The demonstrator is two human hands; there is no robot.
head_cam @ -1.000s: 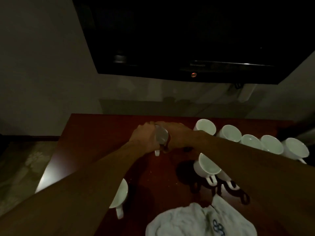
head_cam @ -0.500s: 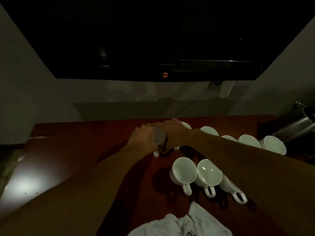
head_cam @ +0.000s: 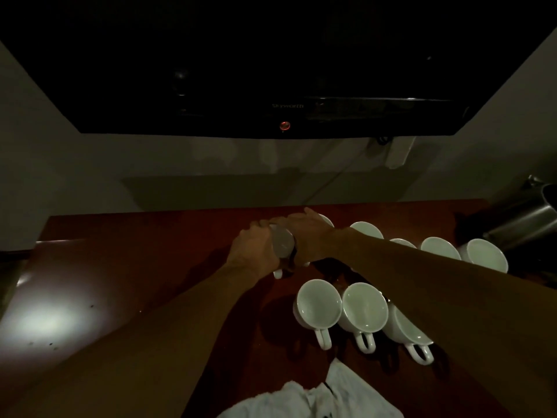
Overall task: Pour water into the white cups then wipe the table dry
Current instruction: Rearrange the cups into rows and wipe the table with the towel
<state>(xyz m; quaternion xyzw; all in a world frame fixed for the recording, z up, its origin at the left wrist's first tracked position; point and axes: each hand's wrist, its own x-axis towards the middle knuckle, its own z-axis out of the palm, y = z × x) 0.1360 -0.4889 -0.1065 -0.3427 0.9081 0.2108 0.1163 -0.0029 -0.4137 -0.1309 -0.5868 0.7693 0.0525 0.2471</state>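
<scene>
a white cup (head_cam: 281,247) was gripped from both sides by the left hand (head_cam: 254,251) and the right hand (head_cam: 312,239), fingers curled round it, near the far edge of the desk (head_cam: 135,251).

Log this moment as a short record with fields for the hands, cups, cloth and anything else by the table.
left hand: grips held cup on its left
right hand: grips the same cup on its right
near cups: three in a row, handles toward the camera
far cups: a row past the right forearm, partly hidden
water in cups: cannot tell
cloth: white, at near edge of table, untouched
metal jug: far right
</scene>
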